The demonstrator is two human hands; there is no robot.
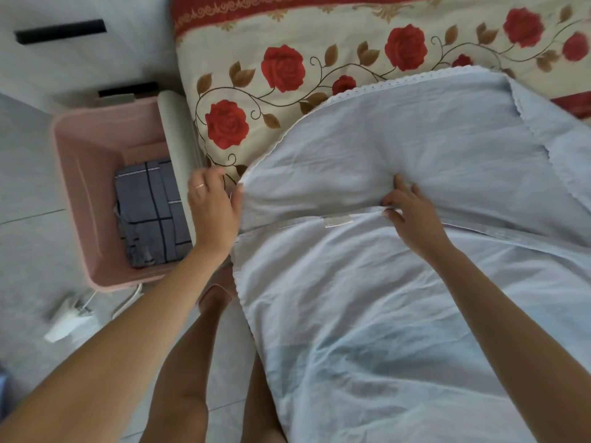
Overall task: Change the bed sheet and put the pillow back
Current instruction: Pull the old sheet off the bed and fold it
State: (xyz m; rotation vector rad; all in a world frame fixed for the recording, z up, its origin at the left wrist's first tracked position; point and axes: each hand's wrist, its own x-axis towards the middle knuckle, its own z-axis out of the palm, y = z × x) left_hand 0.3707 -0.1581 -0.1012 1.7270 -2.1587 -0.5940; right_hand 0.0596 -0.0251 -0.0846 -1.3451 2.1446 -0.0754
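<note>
White drawer unit [64, 59] with black handles at far left, on grey tiled floor [25, 225]. Pink plastic bin [89, 193] stands just beside the bed edge, with a folded grey checked cloth [150, 212] lying in its bottom. White charger with cable [68, 318] on the floor near the bin's near corner. Left hand [212, 206], ring on one finger, back up, reaches over the mattress edge between the bin and the pale blue sheet [383, 282]; fingers loosely extended and not closed on anything, thumb touching the sheet's lace-trimmed edge. Person's bare legs [188, 362] below, against the bedside. The sheet lies on the bed over the rose-patterned cover [287, 59], rumpled, its near part hanging off the bed edge toward the legs, far corner folded back at right, a small label showing at a seam mid-sheet. Right hand [406, 206] rests flat on the sheet near that seam, fingers spread and pressing down, thumb at the seam line, gripping nothing. Rose cover stays uncovered along the top and left of the sheet.
</note>
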